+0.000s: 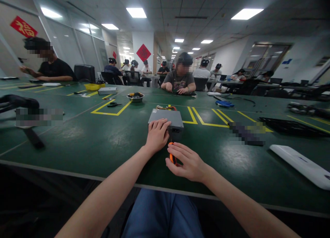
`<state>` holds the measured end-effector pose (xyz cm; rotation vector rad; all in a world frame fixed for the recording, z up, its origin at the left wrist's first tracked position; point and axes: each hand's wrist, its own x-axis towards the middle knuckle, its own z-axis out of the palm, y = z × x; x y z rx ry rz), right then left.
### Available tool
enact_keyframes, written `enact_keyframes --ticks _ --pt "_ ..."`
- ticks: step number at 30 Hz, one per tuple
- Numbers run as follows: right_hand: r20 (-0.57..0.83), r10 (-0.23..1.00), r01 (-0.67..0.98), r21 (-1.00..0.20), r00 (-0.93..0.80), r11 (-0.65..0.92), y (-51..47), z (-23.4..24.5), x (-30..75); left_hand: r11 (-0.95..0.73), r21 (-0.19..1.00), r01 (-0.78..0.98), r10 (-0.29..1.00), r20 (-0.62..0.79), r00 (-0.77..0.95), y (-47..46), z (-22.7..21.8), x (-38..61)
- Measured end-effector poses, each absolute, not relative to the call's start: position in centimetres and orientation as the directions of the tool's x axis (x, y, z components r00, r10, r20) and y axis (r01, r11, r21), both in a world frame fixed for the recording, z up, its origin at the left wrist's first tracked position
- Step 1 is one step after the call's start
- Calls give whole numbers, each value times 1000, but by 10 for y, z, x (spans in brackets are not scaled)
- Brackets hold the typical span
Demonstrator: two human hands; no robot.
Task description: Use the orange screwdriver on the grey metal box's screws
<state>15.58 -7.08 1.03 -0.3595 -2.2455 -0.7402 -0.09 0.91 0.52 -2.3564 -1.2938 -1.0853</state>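
A grey metal computer power supply unit (pixel 173 116) rests on the green table in front of me, with coloured cables (pixel 168 108) at its far side. My left hand (pixel 157 134) grips its near left edge, fingers laid over the top. Just in front of the box, my right hand (pixel 187 160) is closed on the orange handle of a screwdriver (pixel 171 158). The screwdriver's shaft points toward the box's near face. Where its tip meets the box is too small to make out.
Ahead on the left stand a metal bowl (pixel 135 98) of small items, a pale box (pixel 107 90) and a yellow tray (pixel 94 86). A white casing (pixel 301 164) and black panel (pixel 291 126) lie right. Across the table a person (pixel 179 74) works with their own hands.
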Motion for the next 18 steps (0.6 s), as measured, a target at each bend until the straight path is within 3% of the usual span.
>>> enact_keyframes --ticks 2,10,15,18 --pt "763 69 491 341 -643 802 -70 9 153 -579 133 805 624 707 332 9 5 -1" --pt "589 93 414 437 -802 799 -68 2 162 -562 140 815 624 718 307 11 3 2" --pt "523 208 426 340 -827 838 -70 3 162 -562 134 816 623 718 311 11 3 2" --pt "559 186 422 330 -808 844 -68 1 166 -562 133 816 620 721 310 11 3 2"
